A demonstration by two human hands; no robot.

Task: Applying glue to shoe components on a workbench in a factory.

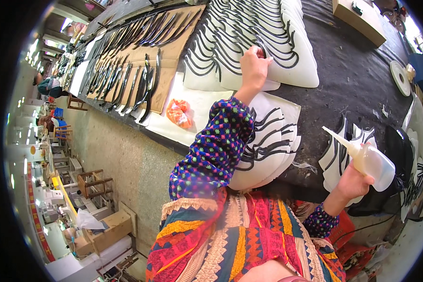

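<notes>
My left hand reaches over the overlapping rows of white cut pieces with curved black strips. Its fingers are pinched together by a black strip; what lies between them I cannot make out. In my right hand, off to the right, is a translucent squeeze bottle with a long pale nozzle pointing up and left. Under my left forearm lies a fanned stack of white pieces with black strips. More such pieces lie beside the bottle, partly hidden by it.
Brown cardboard holds rows of loose black strips at the left of the dark-covered table. An orange scrunchie lies on white sheets. A cardboard box and a white tape roll are at the right. Wooden stools stand beyond the aisle.
</notes>
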